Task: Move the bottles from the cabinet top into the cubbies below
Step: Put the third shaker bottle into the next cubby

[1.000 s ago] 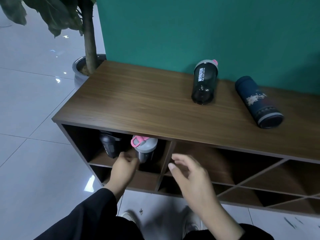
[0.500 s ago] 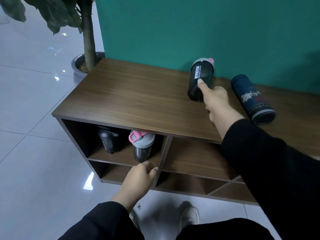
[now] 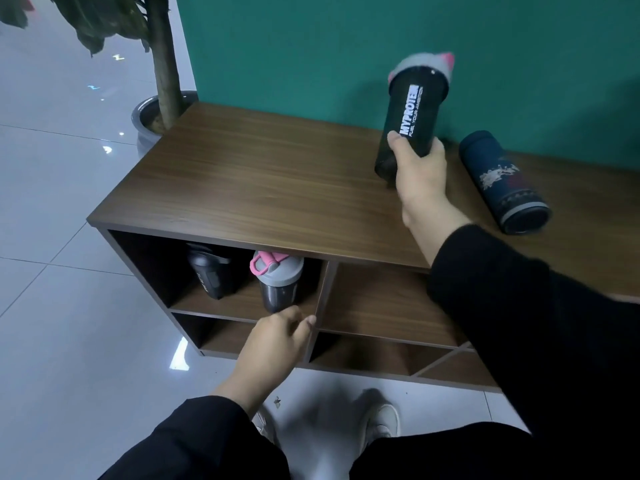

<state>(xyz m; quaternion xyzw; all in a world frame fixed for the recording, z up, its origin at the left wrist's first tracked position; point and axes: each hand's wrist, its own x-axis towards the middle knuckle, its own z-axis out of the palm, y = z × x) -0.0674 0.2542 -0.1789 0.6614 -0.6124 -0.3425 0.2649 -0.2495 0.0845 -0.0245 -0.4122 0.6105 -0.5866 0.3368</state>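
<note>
My right hand (image 3: 420,174) grips the lower half of a black shaker bottle (image 3: 414,112) with white lettering and a grey and pink lid, raised and tilted above the brown cabinet top (image 3: 263,181). A dark blue bottle (image 3: 502,183) lies on its side on the top, right of that hand. In the upper left cubby (image 3: 242,306) stand a black shaker (image 3: 209,271) and a grey-lidded shaker with a pink loop (image 3: 278,282). My left hand (image 3: 273,341) hovers at the front of the shelf below that cubby, fingers loosely curled, holding nothing.
A green wall (image 3: 311,46) backs the cabinet. A potted plant (image 3: 162,98) stands at the cabinet's far left corner on the white tiled floor. The upper middle cubby (image 3: 381,299) holds nothing. My shoes (image 3: 381,420) are below.
My right hand has closed on the black shaker and lifted it off the cabinet top, tipping it upright. My left hand stays near the left cubby's shelf edge.
</note>
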